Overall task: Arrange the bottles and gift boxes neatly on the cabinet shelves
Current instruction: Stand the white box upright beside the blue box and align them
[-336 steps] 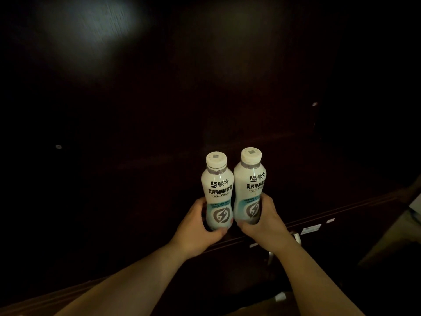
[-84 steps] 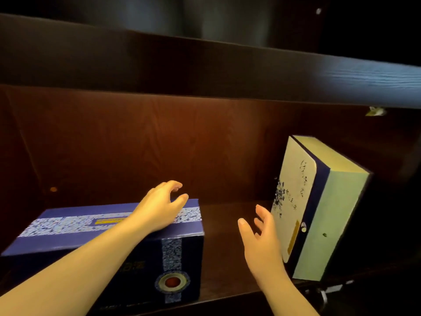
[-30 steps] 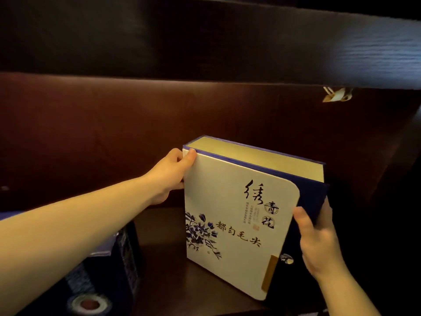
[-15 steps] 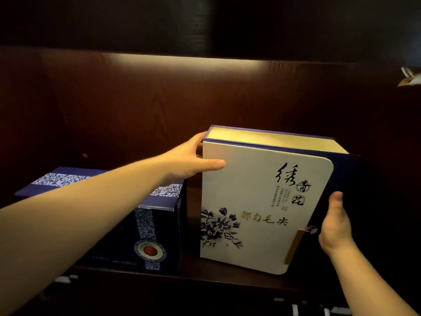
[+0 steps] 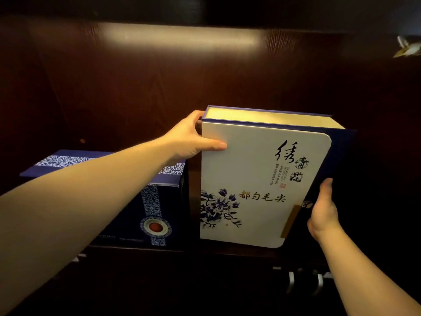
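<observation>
- The left hand (image 5: 191, 137) is grasping the upper left corner of the white gift box (image 5: 257, 183), thumb lying across its front face and fingers wrapping behind.
- The right hand (image 5: 322, 213) is pressing against the box's dark blue right edge, low down, steadying it rather than closing around it.
- The white box is standing upright at centre frame on the cabinet shelf (image 5: 227, 252), its bottom edge appearing to rest there.
- The dark blue gift box (image 5: 157, 201) is lying flat at lower left, just beside the white one, with a narrow gap between them.
- Both boxes look nearly placed; squaring them up is probably what remains.
- No bottles are showing here, so their arrangement cannot be judged.
</observation>
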